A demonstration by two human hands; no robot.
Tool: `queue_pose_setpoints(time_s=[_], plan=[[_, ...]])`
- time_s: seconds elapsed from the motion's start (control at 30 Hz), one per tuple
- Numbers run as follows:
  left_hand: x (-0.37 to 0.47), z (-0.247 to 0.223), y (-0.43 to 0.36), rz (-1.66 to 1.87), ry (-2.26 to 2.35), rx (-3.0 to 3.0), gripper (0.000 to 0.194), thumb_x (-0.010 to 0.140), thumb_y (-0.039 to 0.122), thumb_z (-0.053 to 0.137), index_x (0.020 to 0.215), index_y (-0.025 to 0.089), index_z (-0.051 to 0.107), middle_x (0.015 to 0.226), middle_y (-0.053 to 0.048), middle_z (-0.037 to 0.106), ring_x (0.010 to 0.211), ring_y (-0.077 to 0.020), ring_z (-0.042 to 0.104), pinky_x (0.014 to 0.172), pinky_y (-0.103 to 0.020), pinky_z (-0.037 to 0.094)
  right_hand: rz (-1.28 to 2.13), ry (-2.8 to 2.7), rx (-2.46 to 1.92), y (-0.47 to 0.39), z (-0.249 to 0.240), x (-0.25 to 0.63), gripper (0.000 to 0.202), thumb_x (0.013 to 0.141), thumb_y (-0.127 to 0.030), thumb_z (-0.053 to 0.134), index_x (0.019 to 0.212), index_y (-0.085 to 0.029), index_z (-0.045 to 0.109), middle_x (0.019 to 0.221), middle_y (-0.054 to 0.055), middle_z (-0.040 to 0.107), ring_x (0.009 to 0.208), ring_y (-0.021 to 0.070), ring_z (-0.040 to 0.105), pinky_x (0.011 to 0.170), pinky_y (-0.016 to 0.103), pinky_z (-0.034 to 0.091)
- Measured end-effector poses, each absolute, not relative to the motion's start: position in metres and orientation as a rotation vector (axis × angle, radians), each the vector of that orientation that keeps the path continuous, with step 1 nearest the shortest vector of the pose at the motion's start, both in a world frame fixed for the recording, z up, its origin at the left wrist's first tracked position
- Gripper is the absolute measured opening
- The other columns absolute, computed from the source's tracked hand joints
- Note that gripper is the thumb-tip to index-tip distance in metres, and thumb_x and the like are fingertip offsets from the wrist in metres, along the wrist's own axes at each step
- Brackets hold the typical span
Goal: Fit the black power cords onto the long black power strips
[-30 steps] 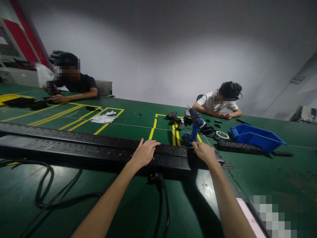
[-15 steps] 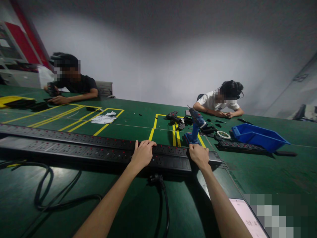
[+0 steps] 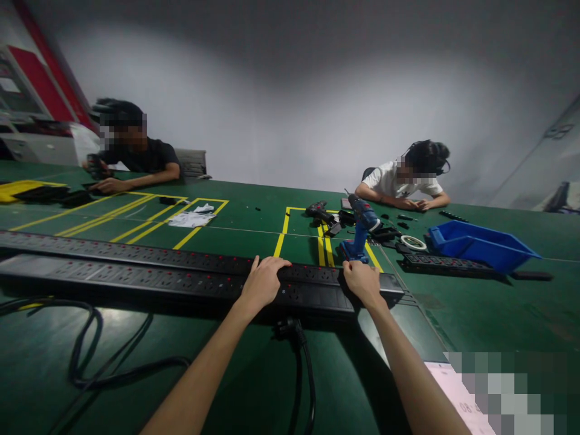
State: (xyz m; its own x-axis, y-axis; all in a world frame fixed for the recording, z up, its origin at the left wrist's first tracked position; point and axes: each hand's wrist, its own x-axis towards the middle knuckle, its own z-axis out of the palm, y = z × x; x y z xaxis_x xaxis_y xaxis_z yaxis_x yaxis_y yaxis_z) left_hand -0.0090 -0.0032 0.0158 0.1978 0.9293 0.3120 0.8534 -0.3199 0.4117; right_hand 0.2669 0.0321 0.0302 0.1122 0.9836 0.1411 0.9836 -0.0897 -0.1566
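Note:
Two long black power strips lie side by side across the table, the rear strip [image 3: 181,255] reaching farther right than the front strip [image 3: 190,283]. My left hand [image 3: 263,281] is laid over them, fingers curled across the rear one. Near the right end of the rear strip, my right hand [image 3: 363,281] is closed around it, knuckles up. A black plug [image 3: 287,329] with its cord lies just in front of the front strip, below my left hand. Right behind my right hand stands a blue cordless drill [image 3: 362,220] on its battery.
A blue bin [image 3: 484,241], a roll of tape [image 3: 413,243] and a shorter strip [image 3: 446,264] lie at right. Black cable [image 3: 131,370] loops at front left. A phone [image 3: 453,393] is at lower right. Two people sit across the green table [image 3: 244,205].
The view has shifted slightly. My right hand and the end of the rear strip have moved a little to the left against the drill; both hands keep their hold.

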Motion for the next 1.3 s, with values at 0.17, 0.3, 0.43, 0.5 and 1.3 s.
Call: queue_pose_setpoints(time_s=[0.17, 0.3, 0.43, 0.5, 1.3], plan=[[-0.009, 0.018, -0.003, 0.768, 1.725, 2.307, 0.06, 0.08, 0.001, 0.035, 0.122, 0.033, 0.062, 0.132, 0.002, 0.062, 0.127, -0.0191, 0.051, 0.12, -0.055, 0.015, -0.013, -2.063, -2.025, 0.01, 0.069, 0.242, 0.035, 0.094, -0.033, 0.04, 0.091, -0.017, 0.071, 0.094, 0.014, 0.073, 0.089, 0.0243, 0.067, 0.076, 0.032, 0.041], [-0.009, 0.017, -0.002, 0.766, 1.718, 2.331, 0.061, 0.079, 0.0, 0.035, 0.121, 0.034, 0.062, 0.132, 0.002, 0.062, 0.128, -0.0203, 0.05, 0.119, -0.057, 0.017, 0.583, -2.554, -1.781, -0.035, 0.09, 0.193, 0.035, 0.088, -0.046, 0.051, 0.082, -0.019, 0.073, 0.079, 0.01, 0.073, 0.075, 0.0225, 0.068, 0.066, 0.028, 0.045], [-0.009, 0.017, -0.003, 0.748, 1.726, 2.34, 0.062, 0.078, -0.001, 0.036, 0.121, 0.034, 0.063, 0.133, 0.001, 0.061, 0.129, -0.0214, 0.049, 0.119, -0.057, 0.018, 0.337, -2.708, -1.808, -0.07, 0.082, 0.152, 0.029, 0.077, -0.035, 0.064, 0.095, -0.013, 0.073, 0.096, 0.02, 0.072, 0.09, 0.0343, 0.069, 0.072, 0.038, 0.051], [-0.009, 0.018, -0.004, 0.733, 1.734, 2.337, 0.062, 0.077, -0.001, 0.037, 0.122, 0.034, 0.063, 0.133, 0.0, 0.061, 0.129, -0.0215, 0.049, 0.119, -0.056, 0.018, 0.301, -2.705, -1.783, -0.075, 0.074, 0.143, 0.028, 0.076, -0.024, 0.062, 0.1, -0.012, 0.07, 0.098, 0.02, 0.072, 0.093, 0.0346, 0.068, 0.073, 0.039, 0.051], [-0.014, 0.02, -0.007, 0.686, 1.731, 2.383, 0.055, 0.08, 0.002, 0.04, 0.125, 0.026, 0.059, 0.136, -0.004, 0.058, 0.129, -0.0227, 0.048, 0.119, -0.054, 0.018, 0.749, -2.207, -1.593, 0.053, 0.083, 0.156, 0.018, 0.073, -0.023, 0.06, 0.085, -0.014, 0.071, 0.065, 0.002, 0.067, 0.053, 0.0114, 0.059, 0.052, 0.019, 0.042]])
